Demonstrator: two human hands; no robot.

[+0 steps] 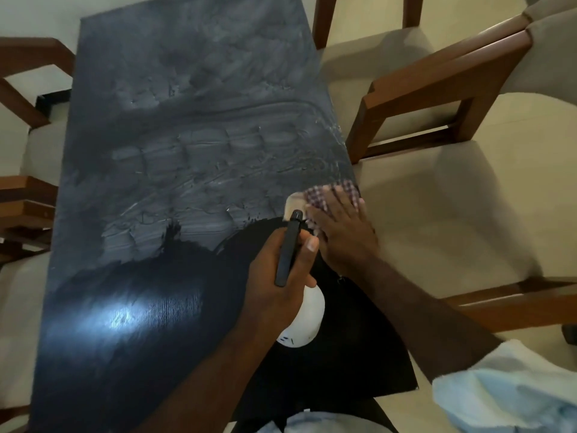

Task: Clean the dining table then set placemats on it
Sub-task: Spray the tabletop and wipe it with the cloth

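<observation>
Nearest the camera, one pale blue sleeve showed at the lower right. Two hands were at work over one dark dining table. The left hand gripped a single spray bottle, its fingers curled round the neck and black trigger, with the white body held above the table's near end. Just beyond it, the right hand lay flat with straight fingers, pressing one checked cloth onto the table's right edge. Past the hands, the tabletop was covered in pale, smeared streaks, while the near part was dark and glossy. On the right stood what seemed to be two wooden chairs with beige seats, a near chair and a far chair. More brown chair frames lined the left side, too cropped to count.
</observation>
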